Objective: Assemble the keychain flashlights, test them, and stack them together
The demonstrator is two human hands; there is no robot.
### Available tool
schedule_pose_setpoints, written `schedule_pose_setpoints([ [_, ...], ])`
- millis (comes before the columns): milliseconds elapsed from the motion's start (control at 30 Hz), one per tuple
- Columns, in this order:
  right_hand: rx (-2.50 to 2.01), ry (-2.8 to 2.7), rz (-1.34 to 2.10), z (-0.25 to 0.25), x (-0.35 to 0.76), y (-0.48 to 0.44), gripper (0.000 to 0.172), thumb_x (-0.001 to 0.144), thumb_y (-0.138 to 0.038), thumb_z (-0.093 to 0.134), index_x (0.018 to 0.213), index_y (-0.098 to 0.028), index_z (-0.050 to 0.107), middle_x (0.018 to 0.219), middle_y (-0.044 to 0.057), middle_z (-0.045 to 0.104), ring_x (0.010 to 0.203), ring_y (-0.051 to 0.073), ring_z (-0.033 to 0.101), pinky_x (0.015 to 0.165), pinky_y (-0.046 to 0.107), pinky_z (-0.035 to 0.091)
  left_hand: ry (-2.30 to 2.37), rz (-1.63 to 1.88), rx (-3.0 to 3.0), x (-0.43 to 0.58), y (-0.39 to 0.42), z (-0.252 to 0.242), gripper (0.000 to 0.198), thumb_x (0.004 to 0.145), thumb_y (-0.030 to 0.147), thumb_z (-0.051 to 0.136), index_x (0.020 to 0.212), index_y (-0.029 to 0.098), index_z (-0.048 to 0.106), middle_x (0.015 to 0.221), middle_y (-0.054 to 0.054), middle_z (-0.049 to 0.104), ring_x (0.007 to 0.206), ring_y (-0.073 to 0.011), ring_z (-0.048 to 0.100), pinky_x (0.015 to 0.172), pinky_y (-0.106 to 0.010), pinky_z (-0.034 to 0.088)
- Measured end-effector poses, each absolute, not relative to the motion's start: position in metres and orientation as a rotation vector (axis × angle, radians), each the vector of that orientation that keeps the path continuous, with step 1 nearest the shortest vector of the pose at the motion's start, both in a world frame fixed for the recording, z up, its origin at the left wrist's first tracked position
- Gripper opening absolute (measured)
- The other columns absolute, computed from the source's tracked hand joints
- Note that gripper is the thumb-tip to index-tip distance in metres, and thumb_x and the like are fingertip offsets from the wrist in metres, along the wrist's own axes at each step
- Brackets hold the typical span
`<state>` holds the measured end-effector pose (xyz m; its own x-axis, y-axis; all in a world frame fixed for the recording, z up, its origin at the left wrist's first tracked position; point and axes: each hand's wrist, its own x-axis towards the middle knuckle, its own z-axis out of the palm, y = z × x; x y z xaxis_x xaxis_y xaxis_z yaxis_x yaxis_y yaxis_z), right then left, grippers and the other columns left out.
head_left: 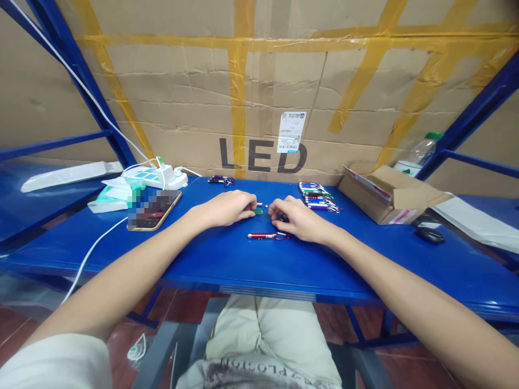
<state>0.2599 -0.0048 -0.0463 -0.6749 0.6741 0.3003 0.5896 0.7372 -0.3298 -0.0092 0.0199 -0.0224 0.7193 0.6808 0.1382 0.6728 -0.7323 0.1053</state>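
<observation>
Both hands rest on a blue table (pixel 243 259) near its middle. My left hand (pixel 229 208) is closed round a small green keychain torch (pixel 257 210) whose tip pokes out to the right. My right hand (pixel 298 219) is curled, fingertips pinched on a small dark part that I cannot make out. Between the hands lie tiny silver pieces (pixel 264 205). A red keychain torch with a clip (pixel 265 236) lies just in front of my right hand, untouched.
A pile of coloured torches (pixel 318 195) lies behind the right hand, a few more (pixel 221 180) at the back. Open cardboard box (pixel 385 197) and black mouse (pixel 430 235) at right. Phone (pixel 154 209), power strip (pixel 156 175), white cable at left. Cardboard wall behind.
</observation>
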Motion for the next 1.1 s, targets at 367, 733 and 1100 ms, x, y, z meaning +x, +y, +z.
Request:
schedule_pose_setpoints([
  [367,-0.958,-2.329,0.368,-0.045,0.267,0.002,0.017,0.096,-0.025,0.065,0.113,-0.025,0.062,0.103,0.006,0.077,0.101,0.028,0.065,0.092,0.044,0.051,1.051,0.412,2.839,-0.005,0.017,-0.020,0.020,0.106,0.032,0.064,0.118,0.018,0.071,0.118,-0.010,0.077,0.106,-0.0257,0.071,0.089,-0.034,0.050],
  [733,-0.862,-2.139,0.451,-0.040,0.265,-0.002,0.024,0.099,-0.033,0.067,0.121,-0.024,0.062,0.105,0.007,0.077,0.093,0.024,0.070,0.089,0.042,0.056,0.925,0.621,2.438,0.003,0.024,-0.033,0.027,0.095,0.041,0.077,0.108,0.018,0.070,0.093,-0.003,0.075,0.081,-0.0183,0.067,0.077,-0.030,0.052],
  [1100,-0.846,-2.182,0.520,-0.041,0.263,-0.005,0.025,0.101,-0.033,0.066,0.124,-0.024,0.063,0.109,0.008,0.077,0.097,0.025,0.071,0.091,0.044,0.057,0.874,0.681,2.388,0.006,0.020,-0.032,0.034,0.094,0.049,0.077,0.109,0.019,0.071,0.095,-0.003,0.075,0.084,-0.0190,0.066,0.080,-0.032,0.051],
])
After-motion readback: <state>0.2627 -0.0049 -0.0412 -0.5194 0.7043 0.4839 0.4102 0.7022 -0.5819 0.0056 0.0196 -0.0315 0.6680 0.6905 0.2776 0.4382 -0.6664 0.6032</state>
